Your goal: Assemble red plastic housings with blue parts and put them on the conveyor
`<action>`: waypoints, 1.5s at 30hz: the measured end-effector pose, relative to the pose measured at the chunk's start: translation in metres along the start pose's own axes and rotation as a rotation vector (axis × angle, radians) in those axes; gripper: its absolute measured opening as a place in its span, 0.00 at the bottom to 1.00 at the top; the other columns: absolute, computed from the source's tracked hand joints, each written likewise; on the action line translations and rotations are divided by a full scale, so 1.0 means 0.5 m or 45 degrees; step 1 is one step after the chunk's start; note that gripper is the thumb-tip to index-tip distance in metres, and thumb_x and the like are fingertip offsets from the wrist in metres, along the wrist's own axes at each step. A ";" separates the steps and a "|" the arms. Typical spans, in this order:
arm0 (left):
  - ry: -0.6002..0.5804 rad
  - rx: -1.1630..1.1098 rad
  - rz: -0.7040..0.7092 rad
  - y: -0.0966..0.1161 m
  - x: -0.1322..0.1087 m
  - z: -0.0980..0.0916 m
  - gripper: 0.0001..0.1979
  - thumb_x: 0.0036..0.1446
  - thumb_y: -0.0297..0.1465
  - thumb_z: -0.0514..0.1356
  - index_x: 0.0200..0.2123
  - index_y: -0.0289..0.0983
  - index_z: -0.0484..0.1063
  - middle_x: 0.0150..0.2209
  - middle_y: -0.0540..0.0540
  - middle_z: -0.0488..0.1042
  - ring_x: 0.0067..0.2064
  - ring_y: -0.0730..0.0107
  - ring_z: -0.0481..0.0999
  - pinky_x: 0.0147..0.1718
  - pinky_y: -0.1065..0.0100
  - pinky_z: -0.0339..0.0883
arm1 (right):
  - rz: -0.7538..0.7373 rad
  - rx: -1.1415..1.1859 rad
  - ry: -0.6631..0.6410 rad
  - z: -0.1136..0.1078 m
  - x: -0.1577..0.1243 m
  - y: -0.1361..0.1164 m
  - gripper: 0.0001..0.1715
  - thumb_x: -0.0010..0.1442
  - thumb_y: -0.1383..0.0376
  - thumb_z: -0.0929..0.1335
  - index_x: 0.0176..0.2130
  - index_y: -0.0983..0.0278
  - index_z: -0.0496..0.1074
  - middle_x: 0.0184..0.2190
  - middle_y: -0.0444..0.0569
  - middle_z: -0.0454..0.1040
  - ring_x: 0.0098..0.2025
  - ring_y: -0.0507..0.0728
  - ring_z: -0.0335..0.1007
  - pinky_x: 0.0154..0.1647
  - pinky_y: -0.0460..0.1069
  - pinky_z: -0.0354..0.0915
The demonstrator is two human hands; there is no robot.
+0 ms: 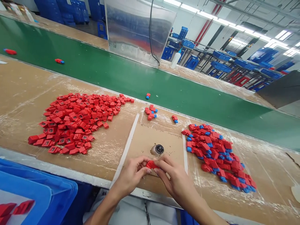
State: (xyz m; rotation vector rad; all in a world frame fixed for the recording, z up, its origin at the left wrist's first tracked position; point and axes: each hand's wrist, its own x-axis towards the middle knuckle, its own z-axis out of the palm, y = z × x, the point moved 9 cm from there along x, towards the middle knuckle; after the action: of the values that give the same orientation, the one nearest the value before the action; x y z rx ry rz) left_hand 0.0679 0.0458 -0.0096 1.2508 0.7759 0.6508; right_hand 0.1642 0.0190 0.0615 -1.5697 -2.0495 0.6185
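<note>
Head view. The red piece (152,164) is at the lower centre of the frame, above the near edge of the counter (23,103) and just below the jar (153,151). Grip state: the left grip (131,175) pinches the piece from its left side between thumb and fingers; the right grip (174,173) pinches it from its right side in the same way. Neither is released. The fingers cover part of the piece, so its full outline cannot be confirmed.

Handling (estimated). The piece appears to be moulded plastic: light, stiff and unlikely to crush under finger pressure. The faces look smooth, so slight slip is possible, particularly if the fingertips are wet. Its small size calls for a fingertip pinch. Take hold at opposite outer side faces, and keep fingertips off any opening. Similar pieces in the red pile (75,122), left of centre, show open recesses. Those in the red-blue pile (217,156), right of centre, carry blue parts; hold these by the red body, as the blue parts may be the weaker section.

Markings. The jar's black lid (159,148) bears pale print, too small to read. No legible writing or brand is visible on the red piece, on either pile, or on the white bottle (175,59) at upper right of centre.
</note>
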 end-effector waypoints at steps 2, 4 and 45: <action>-0.011 0.004 -0.025 0.000 -0.001 0.003 0.12 0.58 0.30 0.59 0.45 0.37 0.75 0.29 0.50 0.73 0.31 0.72 0.68 0.30 0.73 0.61 | 0.001 0.040 0.039 -0.001 0.000 0.001 0.11 0.65 0.65 0.61 0.40 0.59 0.73 0.34 0.52 0.73 0.34 0.59 0.72 0.33 0.52 0.70; -0.077 0.008 -0.097 0.001 -0.003 0.003 0.17 0.55 0.30 0.61 0.49 0.38 0.73 0.32 0.49 0.74 0.33 0.71 0.71 0.32 0.72 0.63 | -0.002 0.072 0.072 -0.012 -0.008 0.006 0.11 0.64 0.64 0.61 0.42 0.57 0.72 0.35 0.51 0.75 0.35 0.60 0.74 0.33 0.53 0.71; 0.820 0.546 0.063 0.091 0.019 -0.291 0.11 0.61 0.36 0.55 0.30 0.37 0.70 0.28 0.47 0.71 0.30 0.66 0.72 0.28 0.70 0.65 | 0.461 -0.632 0.123 -0.134 0.593 0.419 0.11 0.59 0.67 0.66 0.43 0.62 0.71 0.37 0.54 0.74 0.38 0.60 0.72 0.37 0.49 0.62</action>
State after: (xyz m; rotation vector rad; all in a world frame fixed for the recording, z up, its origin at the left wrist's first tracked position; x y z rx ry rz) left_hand -0.0449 0.1461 0.0145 1.4619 1.4783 0.9825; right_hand 0.2964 0.3605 0.0149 -2.2354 -1.9531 0.1431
